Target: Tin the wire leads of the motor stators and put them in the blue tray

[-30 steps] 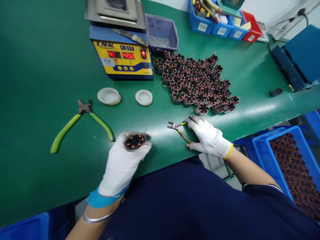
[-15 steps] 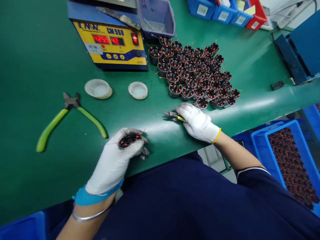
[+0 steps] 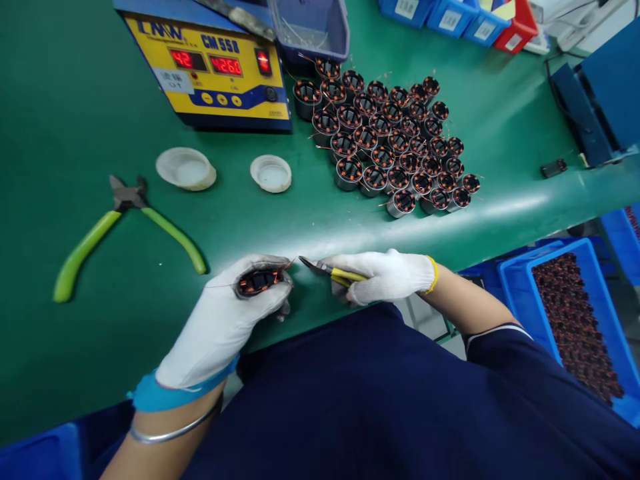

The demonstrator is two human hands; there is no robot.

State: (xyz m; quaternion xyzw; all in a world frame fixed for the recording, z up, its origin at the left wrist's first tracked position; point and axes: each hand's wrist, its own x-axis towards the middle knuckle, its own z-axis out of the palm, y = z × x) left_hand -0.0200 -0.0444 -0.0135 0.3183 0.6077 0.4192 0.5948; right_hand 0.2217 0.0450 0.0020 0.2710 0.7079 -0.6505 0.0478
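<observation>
My left hand [image 3: 225, 313], in a white glove, is closed around a motor stator [image 3: 259, 283] with black slots and copper windings. Thin wire ends stick out of it to the left and to the upper right. Gloved too, my right hand [image 3: 383, 275] grips yellow-handled pliers [image 3: 320, 267]. Their jaws point left, close to the stator's right-hand wire; whether they touch it I cannot tell. Beyond my hands, a cluster of similar wound stators in metal rings [image 3: 383, 158] stands upright on the green table.
Green-handled cutters [image 3: 127, 197] lie spread at the left. Two shallow white dishes [image 3: 271, 175] sit before a yellow-and-blue CM558 unit [image 3: 215, 80]. Behind stand a grey-purple bin [image 3: 345, 33] and small blue bins [image 3: 449, 21]. A blue crate [image 3: 593, 257] of dark copper-coloured parts is low at the right.
My right hand has lifted the pliers off the tabletop near the cluster and brought them left and nearer, beside the stator. My left hand keeps its hold. The view has shifted slightly.
</observation>
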